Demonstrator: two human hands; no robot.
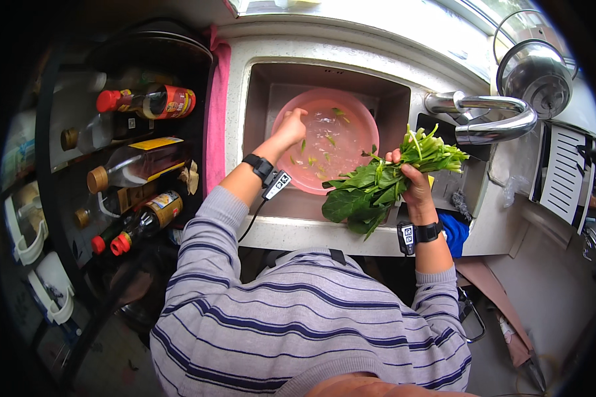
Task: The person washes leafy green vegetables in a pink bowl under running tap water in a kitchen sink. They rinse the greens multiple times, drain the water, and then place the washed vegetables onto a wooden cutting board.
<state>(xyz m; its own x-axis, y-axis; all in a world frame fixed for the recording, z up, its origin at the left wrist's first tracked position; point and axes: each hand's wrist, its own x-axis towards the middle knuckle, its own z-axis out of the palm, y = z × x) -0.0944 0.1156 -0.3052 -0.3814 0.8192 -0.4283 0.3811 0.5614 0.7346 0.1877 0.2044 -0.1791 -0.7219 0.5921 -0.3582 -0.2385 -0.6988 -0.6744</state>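
A bunch of leafy greens (377, 186) is gripped around its stems by my right hand (413, 181), its leaves hanging over the basin's right rim and the sink's front edge. My left hand (292, 126) is over the left part of a pink plastic basin (369, 116); its fingers look bent, and whether they hold anything is unclear. Water fills the basin, with several loose green leaf pieces (331, 140) in it. The basin sits in a steel sink (392, 84).
A chrome faucet (496, 111) stands right of the sink, near a hanging steel pot (534, 79). A blue cloth (454, 233) lies at the front right. Left are a pink towel (217, 119) and a rack of sauce bottles (149, 101).
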